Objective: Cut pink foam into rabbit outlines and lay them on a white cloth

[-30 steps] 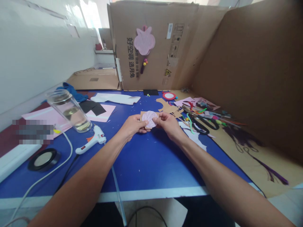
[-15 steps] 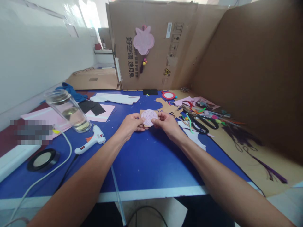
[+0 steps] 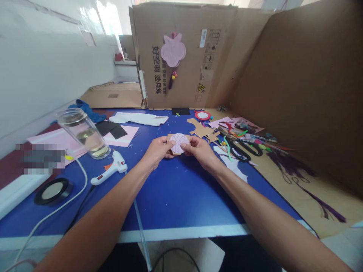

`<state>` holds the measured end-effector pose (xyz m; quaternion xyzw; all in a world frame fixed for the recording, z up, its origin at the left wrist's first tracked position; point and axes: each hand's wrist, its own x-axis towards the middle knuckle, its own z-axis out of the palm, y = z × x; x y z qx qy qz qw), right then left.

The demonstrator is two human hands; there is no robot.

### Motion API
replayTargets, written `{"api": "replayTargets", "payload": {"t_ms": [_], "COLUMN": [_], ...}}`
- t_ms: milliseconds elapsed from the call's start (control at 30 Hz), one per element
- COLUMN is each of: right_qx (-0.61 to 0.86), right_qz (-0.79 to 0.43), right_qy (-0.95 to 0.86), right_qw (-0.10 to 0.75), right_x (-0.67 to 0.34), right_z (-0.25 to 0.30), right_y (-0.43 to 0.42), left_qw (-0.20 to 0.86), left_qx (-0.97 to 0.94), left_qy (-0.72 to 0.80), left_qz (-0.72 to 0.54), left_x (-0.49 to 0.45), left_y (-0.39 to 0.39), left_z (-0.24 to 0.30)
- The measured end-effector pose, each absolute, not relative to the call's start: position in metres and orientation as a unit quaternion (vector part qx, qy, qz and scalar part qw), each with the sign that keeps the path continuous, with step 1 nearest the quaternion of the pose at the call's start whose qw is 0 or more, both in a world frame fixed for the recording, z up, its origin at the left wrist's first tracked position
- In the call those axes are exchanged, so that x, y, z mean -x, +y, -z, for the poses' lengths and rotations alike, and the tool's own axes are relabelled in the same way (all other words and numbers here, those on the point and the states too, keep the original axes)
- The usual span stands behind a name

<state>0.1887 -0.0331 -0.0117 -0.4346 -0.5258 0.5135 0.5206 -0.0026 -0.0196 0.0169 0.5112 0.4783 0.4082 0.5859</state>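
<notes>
A: What are the hands holding?

B: A round pale purple paper (image 3: 178, 143) with curvy lines on it. It lies flat against a brown card (image 3: 170, 137), and the card's corners poke out behind it.

A: What is the left hand (image 3: 159, 149) doing?

B: It pinches the left side. The thumb presses on the front of the paper, and the other fingers are bent behind and under the card.

A: And the right hand (image 3: 203, 150)?

B: It pinches the right side. Its thumb is on the front too, with fingers behind the card. I can't see all of them.

A: Where is the paper?

B: In the middle, between the two hands, over the blue table (image 3: 176, 196). I can't tell if the card touches the table.

A: What is on the left?

B: A white glue gun (image 3: 106, 175) lies near the left arm. A clear jar (image 3: 91, 140) with some liquid in it is just past that.

A: And on the right?

B: Brown scraps (image 3: 200, 129) lie just past the right hand. Scissors (image 3: 236, 145) with black handles are farther right.

A: What is at the far side?

B: A cardboard wall (image 3: 187, 87). A pink shape (image 3: 173, 51) hangs on it.
</notes>
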Motion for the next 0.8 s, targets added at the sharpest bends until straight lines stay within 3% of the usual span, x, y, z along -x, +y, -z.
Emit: {"api": "replayTargets", "payload": {"t_ms": [233, 800], "right_qx": [0.445, 0.436], "right_qz": [-0.53, -0.505], "right_qy": [-0.521, -0.515], "right_qw": [0.499, 0.538], "right_x": [-0.1863, -0.1946], "right_z": [0.0076, 0.011], "right_y": [-0.0344, -0.0305], "left_qw": [0.578, 0.601], "left_qx": [-0.516, -0.527], "left_qy": [0.461, 0.447], "left_qz": [-0.432, -0.4], "left_x": [0.0027, 0.0052], "left_y": [-0.0192, -0.0207], "left_z": [-0.0158, -0.0122]}}
